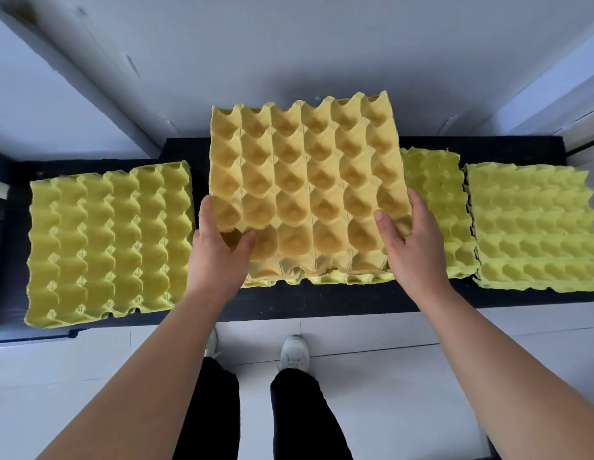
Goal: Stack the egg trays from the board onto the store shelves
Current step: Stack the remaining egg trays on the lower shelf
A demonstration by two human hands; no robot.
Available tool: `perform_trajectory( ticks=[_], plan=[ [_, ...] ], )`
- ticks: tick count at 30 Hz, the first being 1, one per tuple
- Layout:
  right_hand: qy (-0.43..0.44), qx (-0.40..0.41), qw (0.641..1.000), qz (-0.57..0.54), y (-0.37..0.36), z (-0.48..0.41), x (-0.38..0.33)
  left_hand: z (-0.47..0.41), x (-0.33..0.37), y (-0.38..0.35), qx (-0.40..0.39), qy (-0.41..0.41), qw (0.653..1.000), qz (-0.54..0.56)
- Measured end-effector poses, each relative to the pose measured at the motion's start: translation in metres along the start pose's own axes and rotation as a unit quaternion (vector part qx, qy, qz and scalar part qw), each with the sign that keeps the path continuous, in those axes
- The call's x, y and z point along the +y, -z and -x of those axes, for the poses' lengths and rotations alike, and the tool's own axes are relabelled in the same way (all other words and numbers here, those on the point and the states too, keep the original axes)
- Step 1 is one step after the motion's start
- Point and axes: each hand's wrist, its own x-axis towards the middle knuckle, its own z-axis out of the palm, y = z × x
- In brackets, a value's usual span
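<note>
Now | left hand [219, 240] grips egg tray [309, 180] | right hand [411, 240] grips it too

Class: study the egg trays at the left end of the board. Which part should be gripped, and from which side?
Probably grip the left egg trays by their side rims near the front corners, reaching from the near edge. They lie flat, wide and thin; the scalloped rim offers finger gaps.
</note>
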Motion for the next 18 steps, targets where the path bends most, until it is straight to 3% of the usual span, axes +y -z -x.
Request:
perform_trajectory(
  ticks=[8,18],
  plan=[
    [0.058,-0.036,0.998,0.016,0.044,0.044,-0.093,0.066,0.025,0.107,0.062,-0.006,0.998,-0.003],
    [0.172,-0.086,0.981,0.014,0.052,0.135,-0.248,0.170,0.000,0.261,0.188,0.039,0.978,0.086]
  ],
)
